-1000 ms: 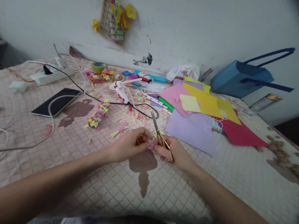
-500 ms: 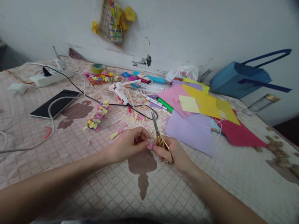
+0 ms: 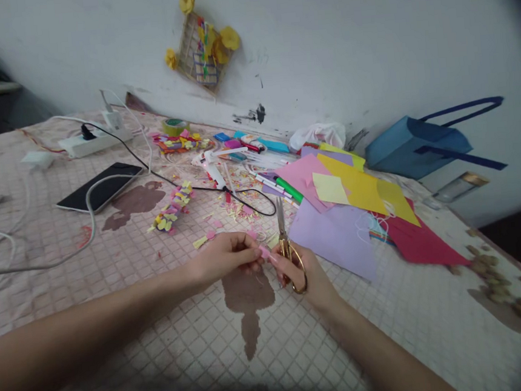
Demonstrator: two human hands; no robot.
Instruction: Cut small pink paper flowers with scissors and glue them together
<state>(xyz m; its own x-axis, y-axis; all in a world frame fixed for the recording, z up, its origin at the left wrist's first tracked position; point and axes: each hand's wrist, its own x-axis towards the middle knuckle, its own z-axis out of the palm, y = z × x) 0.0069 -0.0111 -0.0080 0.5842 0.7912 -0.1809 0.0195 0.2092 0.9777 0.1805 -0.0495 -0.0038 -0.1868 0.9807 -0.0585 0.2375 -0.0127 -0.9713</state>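
Note:
Between my two hands is a small piece of pink paper [image 3: 264,253]. My left hand [image 3: 232,256] pinches it from the left with thumb and forefinger. My right hand [image 3: 306,273] has gold-handled scissors [image 3: 282,233] hooked in it, blades together and pointing away from me, while its fingertips touch the pink piece's right side. A thin thread seems to hang below the fingers, too fine to make out. Just beyond my left hand lie small pink and yellow paper bits [image 3: 205,240]. Farther left rests a fringed garland of yellow and pink paper [image 3: 170,209].
A white glue gun [image 3: 213,172] stands amid paper scraps, its black cord looping near the scissors. Coloured paper sheets [image 3: 332,232] and a green marker [image 3: 289,188] lie to the right. At left are a dark tablet [image 3: 98,188] and a power strip [image 3: 94,143]. A blue bag [image 3: 415,145] leans by the wall.
The scissors have turned more upright in my right hand. More of the pink piece shows between my fingertips. The whole view has shifted slightly.

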